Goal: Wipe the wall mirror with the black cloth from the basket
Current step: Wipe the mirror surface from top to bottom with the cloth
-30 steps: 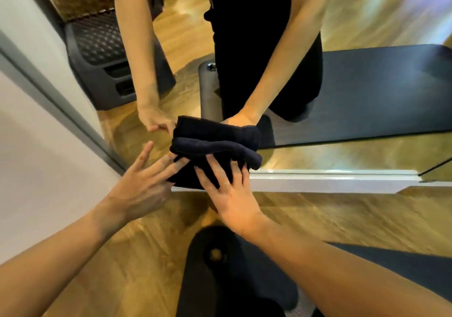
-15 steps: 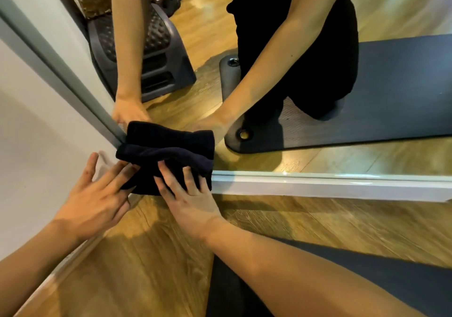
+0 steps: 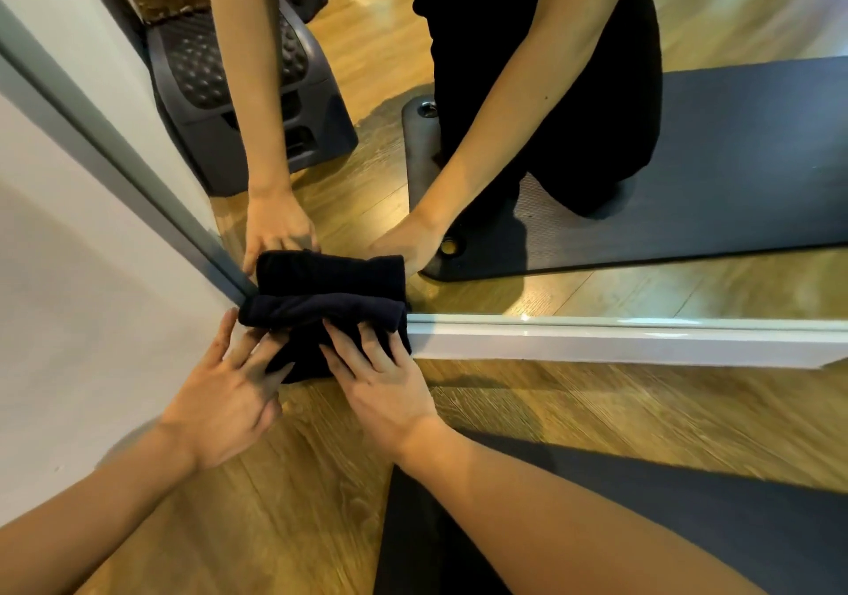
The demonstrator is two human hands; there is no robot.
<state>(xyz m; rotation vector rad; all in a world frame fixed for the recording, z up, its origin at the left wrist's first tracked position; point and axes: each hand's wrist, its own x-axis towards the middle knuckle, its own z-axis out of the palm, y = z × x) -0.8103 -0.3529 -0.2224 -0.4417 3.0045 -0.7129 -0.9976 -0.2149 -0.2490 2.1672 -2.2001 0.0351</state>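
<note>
A folded black cloth (image 3: 321, 314) is pressed against the bottom left corner of the wall mirror (image 3: 596, 282), just above the white baseboard. My right hand (image 3: 381, 379) lies flat on the cloth's right part, fingers spread. My left hand (image 3: 225, 392) presses its lower left part with the fingertips, next to the mirror's grey frame (image 3: 114, 154). The mirror shows the cloth, both arms and a kneeling person in black. No basket shows on my side of the glass.
A white wall (image 3: 69, 273) runs along the left. The white baseboard (image 3: 619, 342) stretches right under the mirror. Wooden floor (image 3: 596, 415) lies below, and a dark exercise mat (image 3: 596, 525) lies under my right arm. Reflected in the mirror are a dark footrest and a woven basket.
Both hands slid the cloth left along the mirror's bottom edge, from the middle of the glass to the left corner by the frame.
</note>
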